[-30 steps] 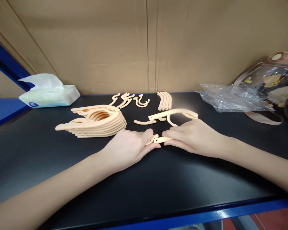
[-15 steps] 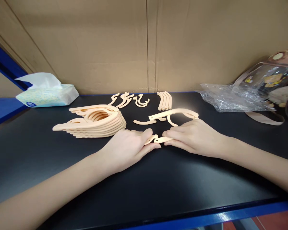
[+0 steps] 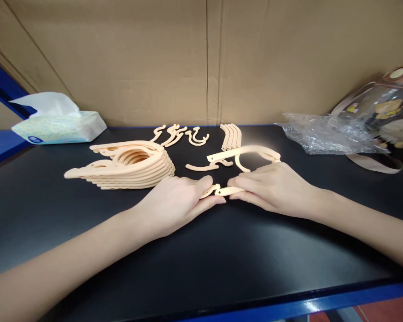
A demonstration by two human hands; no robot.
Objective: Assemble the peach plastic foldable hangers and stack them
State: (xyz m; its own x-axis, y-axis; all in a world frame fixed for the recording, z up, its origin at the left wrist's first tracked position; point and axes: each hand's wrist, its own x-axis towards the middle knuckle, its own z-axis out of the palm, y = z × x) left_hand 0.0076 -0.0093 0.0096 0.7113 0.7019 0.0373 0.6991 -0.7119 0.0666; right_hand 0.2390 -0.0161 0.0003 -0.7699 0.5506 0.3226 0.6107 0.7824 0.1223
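Both hands sit close together over the black table with a small gap between the fingertips: the left hand is pinched on a small pale piece, thumb underneath, while the right hand is clamped on a pale strip whose holed end points at the left hand's piece. Those two ends meet or nearly meet in the middle; whether they are joined cannot be told. Very little has changed over the last second: both grips stay as they were, and the whole layout, tissue pack included, sits slightly higher in view, which suggests the head tipped rather than anything being moved. For the work in hand, that probably means a moment of lining up or pressing, with no visible gain. Just beyond the right hand lies a long curved arm, and near its left end a loose curved piece. The stack of folded frames stands beyond the left hand, apparently undisturbed.
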